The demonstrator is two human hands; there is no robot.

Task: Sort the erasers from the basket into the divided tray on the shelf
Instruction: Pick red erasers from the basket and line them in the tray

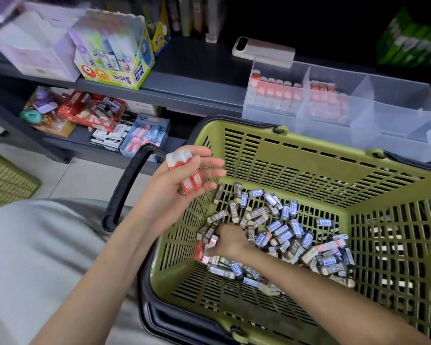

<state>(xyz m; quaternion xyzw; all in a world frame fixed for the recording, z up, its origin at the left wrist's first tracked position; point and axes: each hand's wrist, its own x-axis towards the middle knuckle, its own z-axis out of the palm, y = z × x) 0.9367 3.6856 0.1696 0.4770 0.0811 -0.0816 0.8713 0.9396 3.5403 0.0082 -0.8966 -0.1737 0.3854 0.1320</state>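
Observation:
A green basket (296, 155) holds a heap of erasers (279, 232) in brown, blue and red sleeves. My left hand (184, 178) hovers over the basket's left rim, palm up, holding a few red-sleeved erasers (188, 180). My right hand (228, 241) is down inside the basket at its left side, its fingers pinching a red-sleeved eraser (210, 241). The clear divided tray (363, 95) stands on the shelf behind the basket. Its left two compartments hold red erasers (274, 92); its right compartments look mostly bare.
A phone (263, 51) lies on the shelf behind the tray. Glue boxes (117, 58) and white cartons stand at the shelf's left. A lower shelf holds assorted stationery (97, 118). Another green basket (5, 180) sits on the floor at far left.

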